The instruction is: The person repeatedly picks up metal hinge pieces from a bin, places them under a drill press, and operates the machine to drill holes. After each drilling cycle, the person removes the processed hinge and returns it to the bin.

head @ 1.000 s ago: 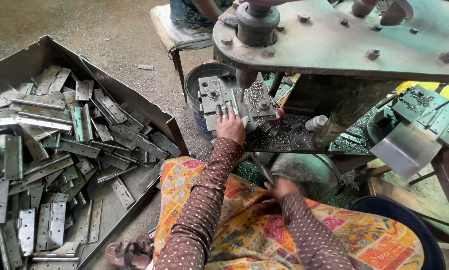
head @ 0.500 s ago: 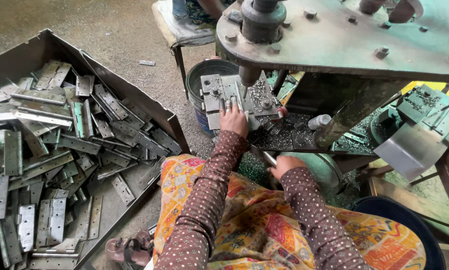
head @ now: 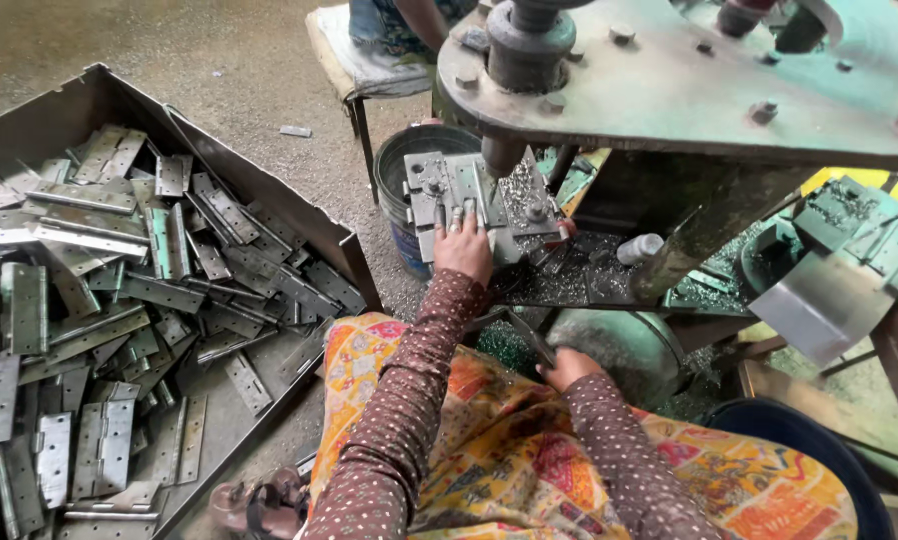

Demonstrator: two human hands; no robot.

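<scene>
Floor: rough grey concrete is seen at the upper left, gritty and bare around the bin.
Bin: a large open sheet-metal tray is set on the floor at the far left; its walls are dull and dented.
Hinges: flat grey steel hinge plates are heaped in the tray, long and rectangular, overlapping at all angles.
Sandals: dark sandals are seen by the tray's near corner.
Clothing: a bright patterned cloth is spread over the lap; dotted brown sleeves cover both arms.
Left hand: the left hand is laid flat on the metal fixture under the press ram, fingers extended, close together and pressed down on the plate.
Bucket: a round dark bucket stands just behind the fixture.
Right hand: the right hand is closed around a thin metal lever near the lap.
Machine: a heavy, worn green press frame, studded with bolts, fills the upper right; metal chips are scattered beneath.
</scene>
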